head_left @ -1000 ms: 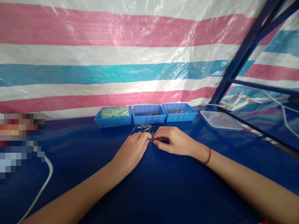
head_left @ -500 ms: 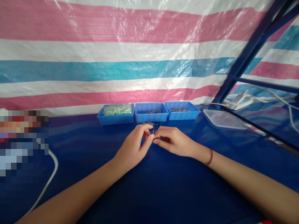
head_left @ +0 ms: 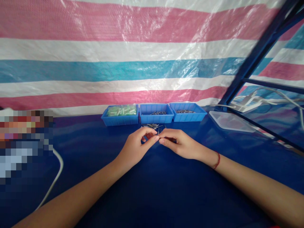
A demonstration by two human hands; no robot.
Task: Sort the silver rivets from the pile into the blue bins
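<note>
My left hand [head_left: 142, 142] and my right hand [head_left: 175, 142] meet fingertip to fingertip above the blue table [head_left: 147, 186]. Between their tips a thin metal pin [head_left: 158, 131] points away from me; its near end is hidden by the fingers. My left thumb and index finger pinch at it, and the right thumb and index finger are closed at the same spot. Just beyond the hands lies a loose heap of similar thin metal pins [head_left: 152, 126], too small to make out in detail.
Three blue bins stand in a row: the left bin [head_left: 120, 121] holds green-and-white pieces in clear plastic, the middle bin [head_left: 155, 119] and right bin [head_left: 188, 117] metal pins. A clear lid [head_left: 230, 121], power strip [head_left: 245, 103] and blue frame [head_left: 251, 60] are rightward, a white cable [head_left: 58, 171] leftward.
The view has shifted slightly, so the bins appear a little further right. Both hands stay together at the pin, fingertips slightly closer, and more of the heap behind them shows.
</note>
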